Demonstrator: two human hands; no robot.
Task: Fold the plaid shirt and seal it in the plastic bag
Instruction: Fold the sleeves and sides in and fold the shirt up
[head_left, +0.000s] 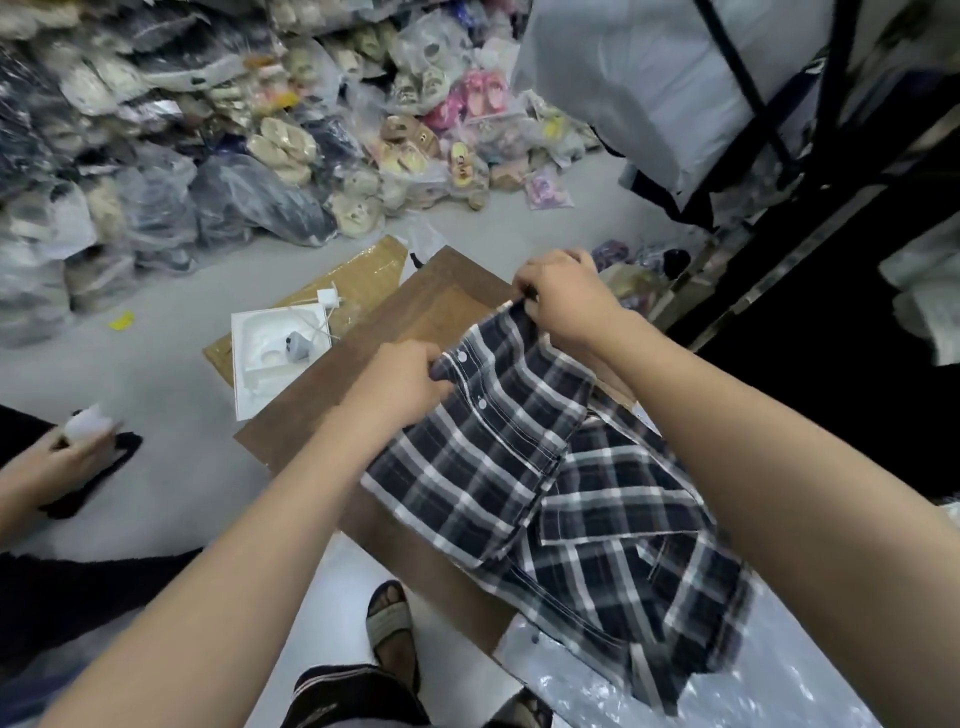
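Observation:
A dark navy and white plaid shirt (561, 499) lies rumpled across a brown wooden board (332, 395). Its far edge is lifted off the board. My left hand (400, 384) pinches the button placket at that lifted edge, beside two white buttons. My right hand (563, 299) grips the same edge farther back and to the right. The shirt's near end drapes over a clear plastic bag (587, 691) at the bottom right.
A white foam tray (260, 358) with a small grey object sits on flat cardboard (358, 280) left of the board. Bagged shoes and clothes pile up behind (260, 156). Another person's hand (67, 452) is at far left. My sandalled foot (389, 623) stands below the board. A black rack (779, 130) rises at right.

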